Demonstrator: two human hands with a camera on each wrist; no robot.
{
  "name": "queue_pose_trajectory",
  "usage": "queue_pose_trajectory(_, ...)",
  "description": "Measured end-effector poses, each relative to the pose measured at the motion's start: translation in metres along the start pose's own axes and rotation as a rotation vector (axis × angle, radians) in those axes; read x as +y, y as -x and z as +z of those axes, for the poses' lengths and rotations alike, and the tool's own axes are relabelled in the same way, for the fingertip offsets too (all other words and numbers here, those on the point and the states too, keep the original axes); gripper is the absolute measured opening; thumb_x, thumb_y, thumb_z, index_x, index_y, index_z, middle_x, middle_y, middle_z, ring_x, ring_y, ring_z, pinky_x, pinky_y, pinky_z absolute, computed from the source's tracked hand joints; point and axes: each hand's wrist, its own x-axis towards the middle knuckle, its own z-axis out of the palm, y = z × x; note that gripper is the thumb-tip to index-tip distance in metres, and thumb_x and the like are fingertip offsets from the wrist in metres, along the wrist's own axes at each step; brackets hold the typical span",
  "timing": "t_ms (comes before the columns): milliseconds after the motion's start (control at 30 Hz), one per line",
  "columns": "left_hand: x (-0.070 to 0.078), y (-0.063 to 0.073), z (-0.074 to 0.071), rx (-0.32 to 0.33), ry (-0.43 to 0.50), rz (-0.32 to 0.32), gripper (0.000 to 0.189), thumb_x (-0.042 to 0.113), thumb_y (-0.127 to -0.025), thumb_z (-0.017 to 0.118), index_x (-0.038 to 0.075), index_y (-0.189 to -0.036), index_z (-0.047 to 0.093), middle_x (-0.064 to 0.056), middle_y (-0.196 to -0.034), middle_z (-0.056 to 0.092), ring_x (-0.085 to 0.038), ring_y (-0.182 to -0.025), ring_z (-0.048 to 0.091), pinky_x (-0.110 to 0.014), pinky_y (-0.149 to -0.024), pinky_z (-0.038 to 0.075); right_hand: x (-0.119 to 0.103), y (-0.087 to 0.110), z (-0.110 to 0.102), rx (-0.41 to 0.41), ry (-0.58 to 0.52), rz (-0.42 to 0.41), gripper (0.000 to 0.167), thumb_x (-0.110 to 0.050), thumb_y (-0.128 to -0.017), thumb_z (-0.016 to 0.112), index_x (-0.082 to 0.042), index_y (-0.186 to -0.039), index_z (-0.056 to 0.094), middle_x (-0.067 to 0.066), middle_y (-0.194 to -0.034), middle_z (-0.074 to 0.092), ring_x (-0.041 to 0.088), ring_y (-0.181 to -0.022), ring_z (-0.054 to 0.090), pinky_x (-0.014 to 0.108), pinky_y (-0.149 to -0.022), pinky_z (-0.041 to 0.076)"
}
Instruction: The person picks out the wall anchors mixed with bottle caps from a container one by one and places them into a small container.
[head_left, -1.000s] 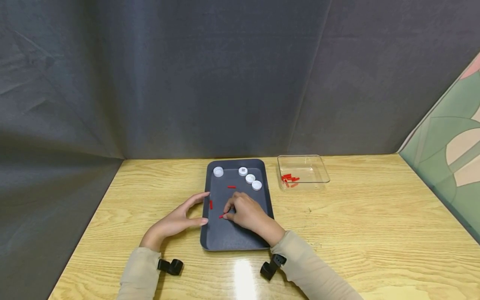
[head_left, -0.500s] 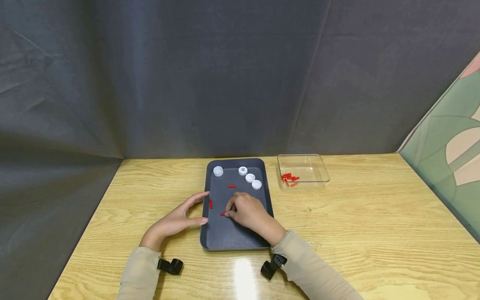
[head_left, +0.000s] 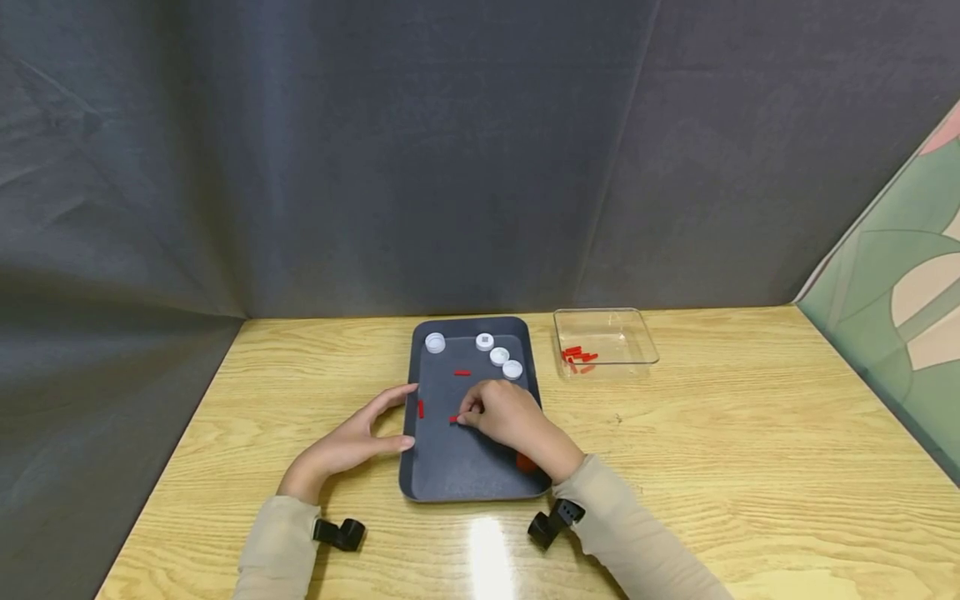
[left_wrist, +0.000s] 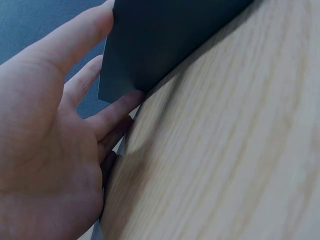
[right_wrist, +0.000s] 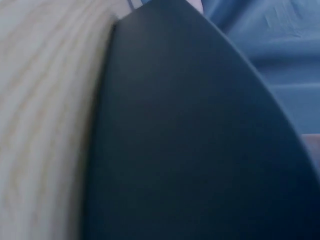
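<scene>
My right hand is over the middle of the dark grey tray. Its thumb and fingertips pinch a small red stick, whose left end pokes out. Spread wide, my left hand touches the tray's left side with thumb and fingertips, and the left wrist view shows them against the outer wall. Another red stick lies along the left inner edge, and one more red stick lies crosswise farther back. The tray wall hides most of the right hand in the right wrist view.
White round caps stand at the tray's back: one cap at left, several at right, including a cap with a dark square mark. An orange-red object shows beneath the right wrist. A clear box holds red sticks.
My right hand has moved back and to the right with the pinched red stick. The orange-red object under the right wrist has come into view. The left hand stays at the tray's side.
</scene>
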Motion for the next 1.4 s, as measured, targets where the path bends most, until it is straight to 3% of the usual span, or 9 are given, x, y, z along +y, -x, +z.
queue_pose_trajectory(300, -0.001, -0.001, 0.0, 0.01, -0.008, -0.007, 0.077, 0.029, -0.089, 0.076, 0.029, -0.154, 0.033, -0.004, -0.159, 0.029, -0.03, -0.146, 0.023, -0.06, -0.115, 0.015, 0.003, 0.001, -0.02, 0.022, -0.018, -0.001, 0.01, -0.018, -0.087, 0.078, -0.019, -0.078, 0.074, -0.012, -0.068, 0.061, 0.005, -0.06, 0.052, 0.025, -0.058, 0.044)
queue_pose_trajectory(700, -0.001, 0.0, -0.001, 0.015, -0.005, -0.004, 0.077, 0.029, -0.089, 0.076, 0.031, -0.154, 0.034, -0.003, -0.158, 0.03, -0.031, -0.146, 0.023, -0.061, -0.115, 0.015, 0.013, 0.0, -0.044, -0.018, -0.08, -0.032, 0.007, -0.016, -0.09, 0.075, -0.017, -0.083, 0.076, -0.011, -0.072, 0.065, 0.006, -0.064, 0.053, 0.026, -0.061, 0.045)
queue_pose_trajectory(933, -0.002, 0.001, -0.001, 0.013, 0.003, -0.008, 0.076, 0.029, -0.089, 0.076, 0.034, -0.153, 0.035, -0.003, -0.158, 0.029, -0.03, -0.146, 0.022, -0.062, -0.115, 0.014, 0.02, 0.001, -0.056, 0.015, -0.07, 0.006, 0.005, -0.019, -0.089, 0.077, -0.016, -0.085, 0.075, -0.009, -0.075, 0.065, 0.008, -0.067, 0.055, 0.028, -0.063, 0.047)
queue_pose_trajectory(1167, -0.002, 0.001, -0.001, 0.008, 0.005, -0.002, 0.077, 0.029, -0.089, 0.076, 0.031, -0.154, 0.034, -0.003, -0.158, 0.029, -0.03, -0.146, 0.022, -0.062, -0.115, 0.014, 0.025, 0.004, -0.067, 0.018, -0.109, 0.042, 0.006, -0.018, -0.089, 0.076, -0.012, -0.089, 0.075, -0.004, -0.08, 0.066, 0.011, -0.069, 0.056, 0.029, -0.062, 0.048)
queue_pose_trajectory(1400, -0.001, 0.0, 0.0, 0.005, 0.005, 0.003, 0.078, 0.028, -0.089, 0.076, 0.027, -0.155, 0.033, -0.003, -0.158, 0.029, -0.03, -0.146, 0.023, -0.062, -0.115, 0.014, 0.032, 0.006, -0.077, 0.07, -0.145, 0.05, 0.005, -0.014, -0.089, 0.075, -0.009, -0.088, 0.075, -0.002, -0.078, 0.065, 0.015, -0.072, 0.056, 0.029, -0.064, 0.047)
